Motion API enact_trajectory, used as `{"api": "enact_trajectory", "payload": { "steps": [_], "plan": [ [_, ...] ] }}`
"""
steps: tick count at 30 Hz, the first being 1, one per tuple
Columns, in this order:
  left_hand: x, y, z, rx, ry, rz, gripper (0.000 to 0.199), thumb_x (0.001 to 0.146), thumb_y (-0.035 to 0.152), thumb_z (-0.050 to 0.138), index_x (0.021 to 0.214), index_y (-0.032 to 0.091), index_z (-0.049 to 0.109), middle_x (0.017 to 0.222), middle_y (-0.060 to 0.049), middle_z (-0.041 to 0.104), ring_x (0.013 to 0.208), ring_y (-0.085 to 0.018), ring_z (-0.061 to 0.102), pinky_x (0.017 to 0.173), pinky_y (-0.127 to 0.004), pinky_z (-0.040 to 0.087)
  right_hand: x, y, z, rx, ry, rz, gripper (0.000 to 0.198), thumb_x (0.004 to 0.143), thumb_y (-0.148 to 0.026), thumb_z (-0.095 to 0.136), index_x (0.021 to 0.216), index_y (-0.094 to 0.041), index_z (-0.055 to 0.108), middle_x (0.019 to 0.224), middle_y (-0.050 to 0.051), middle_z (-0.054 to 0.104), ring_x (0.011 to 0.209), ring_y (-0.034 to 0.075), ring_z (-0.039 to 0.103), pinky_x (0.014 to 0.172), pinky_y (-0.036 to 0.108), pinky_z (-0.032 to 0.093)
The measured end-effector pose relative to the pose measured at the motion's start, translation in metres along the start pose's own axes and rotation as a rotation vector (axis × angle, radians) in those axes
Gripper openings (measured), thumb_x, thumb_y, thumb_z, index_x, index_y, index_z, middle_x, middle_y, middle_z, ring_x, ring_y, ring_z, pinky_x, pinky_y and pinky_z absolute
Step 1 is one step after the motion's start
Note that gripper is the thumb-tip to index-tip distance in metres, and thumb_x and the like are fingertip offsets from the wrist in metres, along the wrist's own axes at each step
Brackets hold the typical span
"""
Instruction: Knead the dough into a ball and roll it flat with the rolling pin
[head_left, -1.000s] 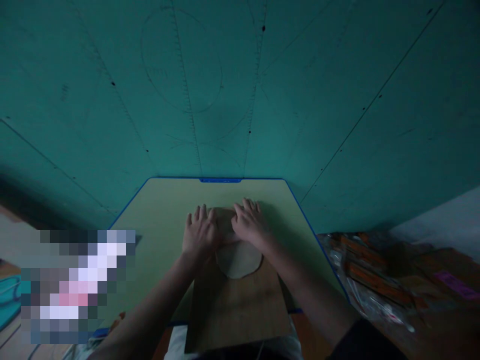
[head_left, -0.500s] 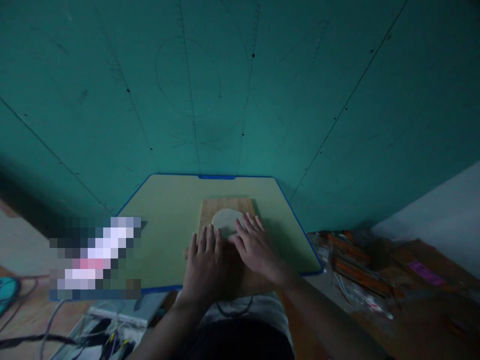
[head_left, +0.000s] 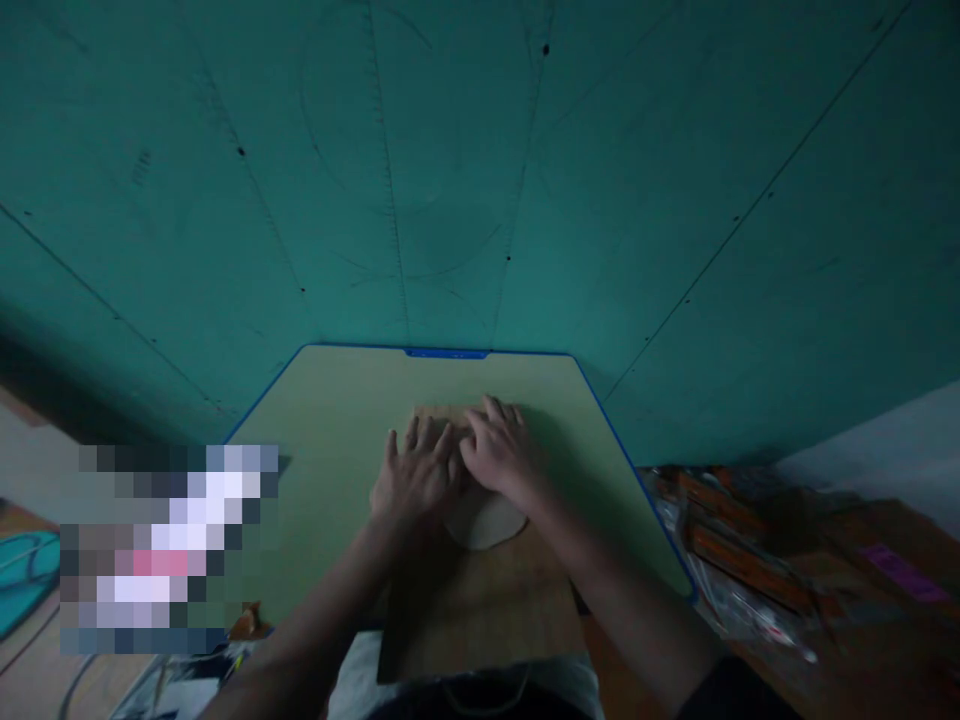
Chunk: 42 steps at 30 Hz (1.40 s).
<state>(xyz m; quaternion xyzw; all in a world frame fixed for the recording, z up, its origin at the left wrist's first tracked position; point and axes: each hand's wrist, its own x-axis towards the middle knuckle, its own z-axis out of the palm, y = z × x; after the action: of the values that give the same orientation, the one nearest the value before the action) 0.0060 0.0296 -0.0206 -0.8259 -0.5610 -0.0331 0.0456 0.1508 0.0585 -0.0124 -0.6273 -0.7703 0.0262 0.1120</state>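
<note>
A flat round of dough (head_left: 487,522) lies on a wooden board (head_left: 480,610), its near part showing below my hands. My left hand (head_left: 416,478) is over the board's far left part, palm down, its fingers stretched out and spread. Close beside it, my right hand (head_left: 501,448) is palm down over the far right part, fingers apart and slightly bent. Both hands cover the dough's far side. Whatever lies under the palms is hidden and dim.
The board rests on a pale table (head_left: 337,400) with a blue rim, against a green wall (head_left: 450,200). A pixelated patch covers the table's left side. Cardboard and plastic-wrapped things (head_left: 742,550) lie at the right. Cables and clutter fill the lower left.
Both hands have moved away from me across the dough, from its near side to its far side. The wooden end, like a rolling pin's, beside my left hand no longer shows clearly. The view has shifted.
</note>
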Motion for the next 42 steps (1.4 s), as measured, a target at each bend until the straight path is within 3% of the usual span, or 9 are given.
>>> {"api": "enact_trajectory", "payload": {
  "steps": [7,13,18,21,25,31,36,39,42],
  "plan": [
    [0.028,-0.010,0.000,-0.035,0.026,-0.032,0.041,0.103,0.030,0.036,0.128,0.014,0.063,0.143,-0.022,0.057,0.137,-0.037,0.049,0.106,-0.051,0.044,0.026,0.003,0.001,0.025,-0.036,0.007,0.035,0.093,-0.027,0.048,0.120,-0.017,0.069,0.144,0.017,0.055,0.126,0.031,0.056,0.106,0.048,0.042],
    [-0.041,0.020,0.006,-0.040,0.207,0.127,0.040,0.097,0.030,0.043,0.128,0.017,0.065,0.139,-0.016,0.062,0.130,-0.037,0.056,0.104,-0.052,0.045,-0.057,0.004,0.007,0.017,0.079,-0.182,0.048,0.102,-0.031,0.039,0.144,-0.013,0.052,0.154,0.016,0.048,0.145,0.030,0.038,0.122,0.051,0.024],
    [-0.082,0.037,0.012,-0.020,0.403,0.293,0.062,0.093,0.046,0.047,0.142,0.009,0.052,0.145,-0.019,0.057,0.134,-0.038,0.050,0.113,-0.052,0.033,-0.111,0.012,0.002,0.027,0.047,-0.283,0.054,0.102,-0.032,0.042,0.153,-0.014,0.041,0.159,0.010,0.041,0.149,0.027,0.032,0.123,0.047,0.026],
    [-0.065,0.028,0.016,-0.035,0.363,0.295,0.072,0.093,0.055,0.045,0.145,0.005,0.047,0.149,-0.020,0.053,0.138,-0.036,0.047,0.115,-0.050,0.032,-0.093,0.016,0.000,0.031,-0.006,-0.315,0.057,0.102,-0.037,0.042,0.153,-0.011,0.040,0.160,0.013,0.038,0.150,0.028,0.031,0.124,0.047,0.024],
    [-0.014,0.006,0.017,-0.061,0.146,0.246,0.090,0.088,0.072,0.048,0.145,0.003,0.047,0.148,-0.023,0.052,0.139,-0.040,0.046,0.114,-0.052,0.036,-0.038,0.022,0.002,0.028,-0.058,-0.364,0.054,0.102,-0.035,0.040,0.147,-0.007,0.048,0.159,0.018,0.038,0.150,0.029,0.032,0.125,0.047,0.021],
    [0.033,-0.013,0.011,-0.071,0.020,0.179,0.090,0.084,0.074,0.055,0.145,0.009,0.049,0.151,-0.022,0.050,0.142,-0.041,0.041,0.116,-0.053,0.033,0.011,0.024,0.002,0.020,-0.103,-0.256,0.047,0.103,-0.035,0.041,0.141,-0.012,0.056,0.156,0.018,0.043,0.147,0.027,0.038,0.122,0.046,0.027],
    [-0.016,0.009,0.019,-0.021,0.184,0.166,0.104,0.078,0.085,0.048,0.147,0.007,0.046,0.152,-0.023,0.047,0.142,-0.040,0.042,0.115,-0.050,0.034,-0.044,0.018,-0.001,0.027,-0.060,-0.296,0.062,0.103,-0.043,0.040,0.154,-0.007,0.038,0.159,0.020,0.037,0.150,0.032,0.031,0.124,0.052,0.022],
    [-0.063,0.026,0.021,-0.012,0.338,0.265,0.089,0.089,0.074,0.041,0.147,0.006,0.045,0.148,-0.020,0.053,0.137,-0.036,0.049,0.116,-0.048,0.030,-0.098,0.017,-0.003,0.046,-0.039,-0.349,0.065,0.100,-0.043,0.045,0.156,-0.010,0.034,0.162,0.015,0.033,0.152,0.031,0.027,0.125,0.051,0.023],
    [-0.091,0.032,0.020,-0.029,0.445,0.331,0.098,0.088,0.079,0.036,0.147,0.002,0.043,0.147,-0.023,0.054,0.137,-0.037,0.047,0.117,-0.049,0.026,-0.131,0.019,-0.003,0.066,-0.006,-0.389,0.067,0.100,-0.038,0.047,0.159,-0.014,0.026,0.164,0.010,0.029,0.153,0.027,0.025,0.124,0.047,0.028]
  ]
}}
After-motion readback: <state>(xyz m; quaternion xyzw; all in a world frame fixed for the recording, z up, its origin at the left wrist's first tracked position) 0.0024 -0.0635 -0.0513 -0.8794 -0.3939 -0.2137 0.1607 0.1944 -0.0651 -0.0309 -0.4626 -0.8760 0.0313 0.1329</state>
